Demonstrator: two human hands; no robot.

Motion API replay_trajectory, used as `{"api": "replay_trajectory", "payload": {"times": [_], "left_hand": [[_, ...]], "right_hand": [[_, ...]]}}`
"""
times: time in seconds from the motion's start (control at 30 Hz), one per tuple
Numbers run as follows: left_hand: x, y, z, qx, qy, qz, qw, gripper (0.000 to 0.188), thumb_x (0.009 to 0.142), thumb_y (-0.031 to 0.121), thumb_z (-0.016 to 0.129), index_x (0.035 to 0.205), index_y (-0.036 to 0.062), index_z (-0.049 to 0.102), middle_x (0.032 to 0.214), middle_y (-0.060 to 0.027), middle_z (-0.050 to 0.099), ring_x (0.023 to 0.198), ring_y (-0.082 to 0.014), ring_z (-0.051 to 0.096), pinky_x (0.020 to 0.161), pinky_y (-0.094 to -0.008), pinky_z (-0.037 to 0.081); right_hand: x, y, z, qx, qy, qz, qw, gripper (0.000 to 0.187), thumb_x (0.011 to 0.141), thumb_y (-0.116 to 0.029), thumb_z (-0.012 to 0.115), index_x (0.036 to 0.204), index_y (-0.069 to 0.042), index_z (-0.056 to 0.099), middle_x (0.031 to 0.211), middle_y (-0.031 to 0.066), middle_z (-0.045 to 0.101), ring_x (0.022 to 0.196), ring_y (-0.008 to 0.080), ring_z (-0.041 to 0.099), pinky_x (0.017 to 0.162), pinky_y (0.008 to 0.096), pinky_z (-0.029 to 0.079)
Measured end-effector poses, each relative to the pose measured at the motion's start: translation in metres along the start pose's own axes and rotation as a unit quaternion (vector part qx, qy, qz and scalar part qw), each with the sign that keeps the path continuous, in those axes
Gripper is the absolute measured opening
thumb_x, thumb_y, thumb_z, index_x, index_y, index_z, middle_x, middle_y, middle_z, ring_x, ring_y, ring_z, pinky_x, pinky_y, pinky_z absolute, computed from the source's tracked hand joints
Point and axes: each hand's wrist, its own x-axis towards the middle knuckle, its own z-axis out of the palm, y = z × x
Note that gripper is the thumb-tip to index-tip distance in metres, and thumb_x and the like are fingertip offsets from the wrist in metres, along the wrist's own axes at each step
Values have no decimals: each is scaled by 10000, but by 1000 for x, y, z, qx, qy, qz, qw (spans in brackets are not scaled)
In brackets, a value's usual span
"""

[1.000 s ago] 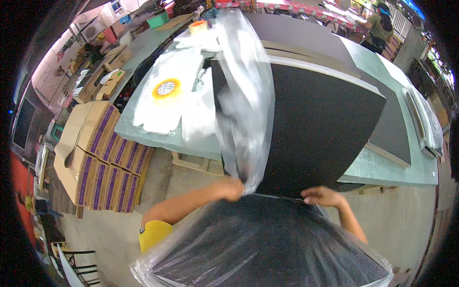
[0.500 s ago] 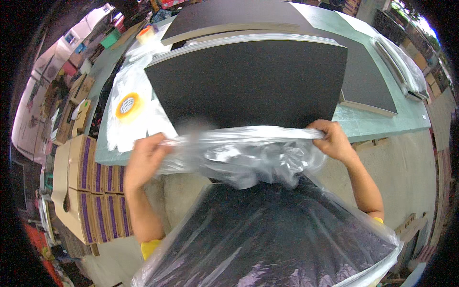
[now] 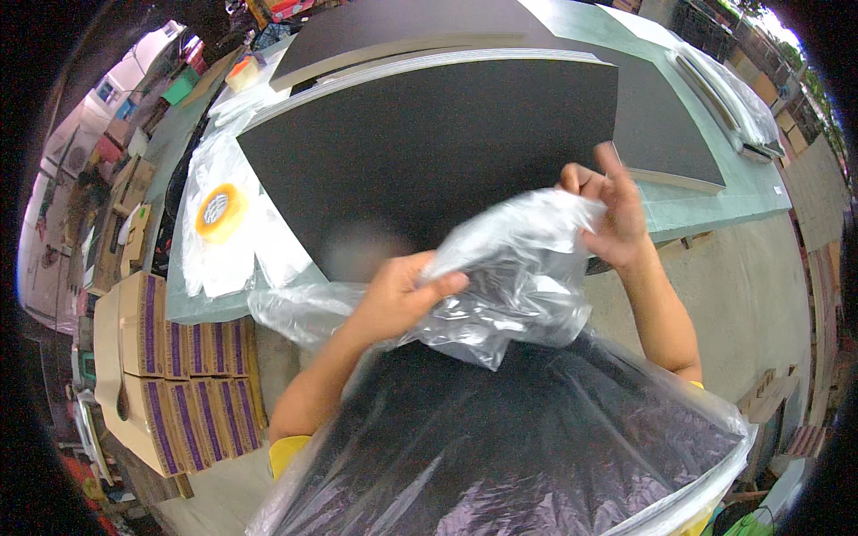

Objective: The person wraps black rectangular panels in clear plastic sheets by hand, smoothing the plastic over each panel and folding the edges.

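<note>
A large black panel (image 3: pixel 500 429) lies inside a clear plastic bag (image 3: pixel 527 268) close in front of me, with the bag's loose end bunched at the far side. My left hand (image 3: pixel 391 299) is closed on that crumpled plastic, thumb on top. At the right end of the bunch, my right hand (image 3: pixel 626 219) has its fingers spread, slightly blurred, beside the plastic's edge. Just beyond both hands, a stack of black panels (image 3: pixel 438 152) leans tilted at the table's edge.
On the green table (image 3: pixel 715 210) lie more black panels (image 3: pixel 666 134), white plastic sheets (image 3: pixel 219 259), a roll of yellow tape (image 3: pixel 230 214) and wrapped panels (image 3: pixel 728 98) at far right. Stacked cardboard boxes (image 3: pixel 143 330) stand at the left.
My left hand has moved right, toward the middle, gathering the bag's stretched mouth into a bunch. My right hand has risen and its fingers have opened from their grip.
</note>
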Motion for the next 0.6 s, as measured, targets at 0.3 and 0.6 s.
{"api": "replay_trajectory", "payload": {"times": [0.3, 0.6], "left_hand": [[-10, -14, -20, 32, -20, -58, 998, 383, 852, 382, 454, 738, 38, 578, 643, 8, 512, 574, -67, 442, 534, -209, 356], [-15, -39, -41, -107, 11, -42, 993, 346, 753, 239, 614, 993, 12, 512, 825, -85, 564, 794, -152, 529, 717, -281, 413]], "right_hand": [[-14, 13, 5, -230, -26, 7, 973, 506, 639, -297, 713, 1005, 1, 532, 912, 51, 580, 836, 114, 533, 762, 254, 405], [-12, 25, 8, -398, -2, -35, 917, 115, 689, -75, 655, 759, -9, 592, 684, 23, 581, 611, 73, 529, 558, 198, 421]]}}
